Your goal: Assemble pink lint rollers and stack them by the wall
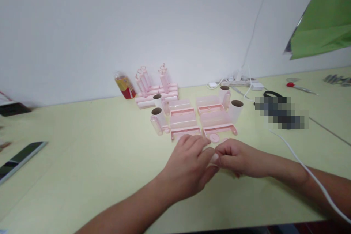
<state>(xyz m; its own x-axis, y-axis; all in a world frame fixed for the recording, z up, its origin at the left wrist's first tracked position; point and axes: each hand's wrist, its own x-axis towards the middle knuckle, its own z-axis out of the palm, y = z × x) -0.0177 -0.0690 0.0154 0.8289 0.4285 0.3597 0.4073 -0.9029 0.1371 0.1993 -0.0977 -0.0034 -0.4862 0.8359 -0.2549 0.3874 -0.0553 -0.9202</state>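
My left hand (189, 164) and my right hand (236, 159) meet fingertip to fingertip low over the pale yellow-green table (82, 161). Both hands are curled, fingers pinched together around something small that I cannot make out. Just beyond them lies a small pink round cap (214, 138). Behind it stand pink plastic trays (183, 119) and translucent lids in two rows, with white paper rolls (236, 110) on brown cores beside them. Pink handles (156, 87) are stacked at the back near the wall.
A red and yellow bottle (124, 86) leans by the wall. A phone (19, 159) lies at the left. A white cable (307, 168) crosses my right forearm. A power strip (238, 81), scissors (300, 87) and a green sheet (323, 22) are at the right.
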